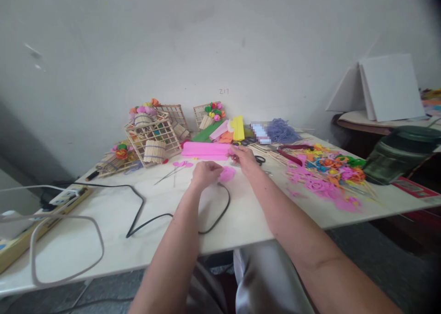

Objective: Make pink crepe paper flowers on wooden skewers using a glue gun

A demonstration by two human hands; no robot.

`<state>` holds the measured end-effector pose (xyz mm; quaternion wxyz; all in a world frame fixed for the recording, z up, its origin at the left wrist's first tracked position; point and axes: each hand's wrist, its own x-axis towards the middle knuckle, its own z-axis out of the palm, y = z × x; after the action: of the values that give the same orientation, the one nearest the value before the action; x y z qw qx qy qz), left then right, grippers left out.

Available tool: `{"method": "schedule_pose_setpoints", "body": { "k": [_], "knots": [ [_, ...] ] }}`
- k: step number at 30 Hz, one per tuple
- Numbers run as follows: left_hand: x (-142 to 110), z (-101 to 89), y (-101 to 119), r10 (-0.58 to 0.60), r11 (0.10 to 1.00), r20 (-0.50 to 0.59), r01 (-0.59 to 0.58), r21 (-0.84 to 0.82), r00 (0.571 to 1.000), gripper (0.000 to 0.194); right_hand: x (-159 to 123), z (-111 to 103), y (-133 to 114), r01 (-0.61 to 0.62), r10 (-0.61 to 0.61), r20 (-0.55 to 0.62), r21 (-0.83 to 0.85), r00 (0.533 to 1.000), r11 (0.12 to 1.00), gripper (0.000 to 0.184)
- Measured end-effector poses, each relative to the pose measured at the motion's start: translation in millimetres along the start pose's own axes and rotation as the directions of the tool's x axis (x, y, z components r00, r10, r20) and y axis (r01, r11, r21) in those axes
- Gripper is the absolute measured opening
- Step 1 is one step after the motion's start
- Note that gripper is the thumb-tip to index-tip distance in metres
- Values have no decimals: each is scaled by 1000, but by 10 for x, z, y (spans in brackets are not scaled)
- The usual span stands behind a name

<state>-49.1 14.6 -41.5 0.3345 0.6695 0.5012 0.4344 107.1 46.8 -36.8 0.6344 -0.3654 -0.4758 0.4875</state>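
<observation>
Head view, pink paper strip [203,151] beyond left grip [206,173], its right end at right grip [244,157], both curled, holds unclear

Both bare arms reach forward, left hand [206,172] and right hand [244,158] near each other but apart.
The left forearm [179,233] angles inward, its bent fingers [216,168] pointing right; the right forearm [292,226] slants in from the lower right, its hand slightly farther forward, fingers curled leftward. How tightly they close is too small to tell.
</observation>
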Motion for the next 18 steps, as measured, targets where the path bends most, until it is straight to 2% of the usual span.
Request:
{"method": "schedule_pose_setpoints", "body": {
  "k": [3,7,11,18],
  "knots": [
    [-14,24,47,23,998,38,-20,-67,999,17,-19,11,-21,-4,1,72,28,997,1000,27],
    [-31,31,99,4,971,68,13,-239,998,26,-29,16,-61,-15,3,142,81,990,997,34],
    [-39,19,96,-16,929,78,43,-367,997,31,-3,-13,-62,-31,25,110,56,994,998,37],
    [-48,18,74,-27,915,100,65,-398,995,32,-11,-30,-34,31,-26,94,-57,995,998,30]
  ]
}}
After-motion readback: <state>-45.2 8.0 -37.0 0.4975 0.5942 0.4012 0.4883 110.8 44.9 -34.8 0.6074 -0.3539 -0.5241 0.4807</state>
